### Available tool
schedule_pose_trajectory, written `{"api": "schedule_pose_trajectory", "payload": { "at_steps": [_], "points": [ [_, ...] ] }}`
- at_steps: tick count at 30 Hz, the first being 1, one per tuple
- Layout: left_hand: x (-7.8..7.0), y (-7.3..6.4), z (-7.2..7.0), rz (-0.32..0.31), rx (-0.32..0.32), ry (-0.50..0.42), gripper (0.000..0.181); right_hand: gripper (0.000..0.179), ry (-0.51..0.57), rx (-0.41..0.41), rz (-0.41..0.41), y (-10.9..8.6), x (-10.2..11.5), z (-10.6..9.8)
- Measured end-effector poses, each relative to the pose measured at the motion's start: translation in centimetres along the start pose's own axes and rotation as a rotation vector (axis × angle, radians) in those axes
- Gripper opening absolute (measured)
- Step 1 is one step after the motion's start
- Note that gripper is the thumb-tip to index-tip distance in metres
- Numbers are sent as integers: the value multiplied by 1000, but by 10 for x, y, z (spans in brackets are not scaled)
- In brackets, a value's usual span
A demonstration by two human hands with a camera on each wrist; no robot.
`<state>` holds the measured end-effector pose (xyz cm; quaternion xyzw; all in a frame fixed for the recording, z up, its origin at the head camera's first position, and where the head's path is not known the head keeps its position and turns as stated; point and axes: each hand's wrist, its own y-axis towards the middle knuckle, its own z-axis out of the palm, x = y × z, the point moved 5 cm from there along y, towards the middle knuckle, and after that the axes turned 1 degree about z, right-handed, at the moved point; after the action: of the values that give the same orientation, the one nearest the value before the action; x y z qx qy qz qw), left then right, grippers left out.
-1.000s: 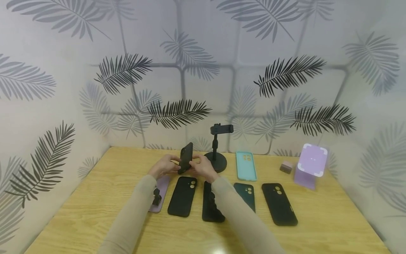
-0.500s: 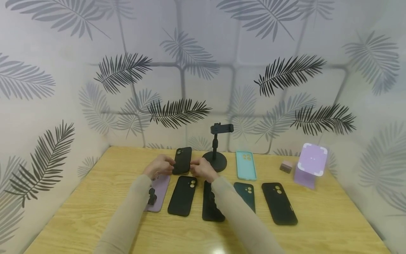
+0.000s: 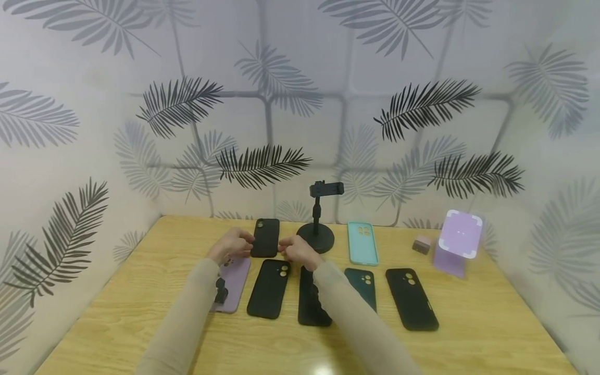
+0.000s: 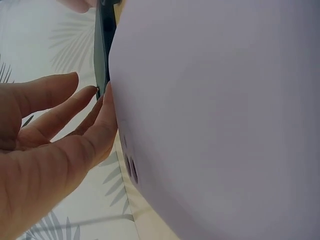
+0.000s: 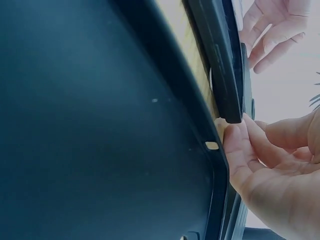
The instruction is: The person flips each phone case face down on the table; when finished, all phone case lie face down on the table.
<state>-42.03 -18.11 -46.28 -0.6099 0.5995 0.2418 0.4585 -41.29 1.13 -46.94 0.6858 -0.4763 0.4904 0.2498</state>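
A small black phone case (image 3: 265,238) lies flat at the back of the table, camera cutout toward the far left corner. My left hand (image 3: 232,244) is at its left edge; in the left wrist view the thumb stands apart and the fingertips touch or nearly touch the dark edge. Beside the lower right corner is my right hand (image 3: 300,251), fingers relaxed and low on the table. A lilac phone case (image 3: 236,284) lies partly under my left wrist. Another black case (image 3: 269,289) lies in front, and a third black case (image 3: 309,304) is partly hidden by my right sleeve.
A black phone stand (image 3: 316,232) rises behind my right hand. To the right lie a turquoise case (image 3: 363,244), a dark green case (image 3: 364,285) and a black case (image 3: 412,299). Farther right are a small pinkish block (image 3: 421,244) and a lilac stand (image 3: 461,234).
The small black case, tilted upright between both hands a second ago, has been lowered flat onto the table. Both hands have let go; the left moved slightly left.
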Motion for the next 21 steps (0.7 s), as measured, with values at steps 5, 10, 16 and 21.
{"api": "schedule_pose_trajectory", "payload": {
  "at_steps": [5,10,16,21],
  "points": [
    [0,-3,-1,2,-4,10,40,46,-2,-1,-9,-4,1,-1],
    [-5,-3,-1,61,-12,-5,42,40,-49,-26,-55,-9,2,-9],
    [-12,-11,2,127,-23,41,38,33,-119,-61,-90,-20,5,-19],
    [-17,-19,10,157,7,59,33,30,-132,-37,-83,-29,7,-20]
  ]
}}
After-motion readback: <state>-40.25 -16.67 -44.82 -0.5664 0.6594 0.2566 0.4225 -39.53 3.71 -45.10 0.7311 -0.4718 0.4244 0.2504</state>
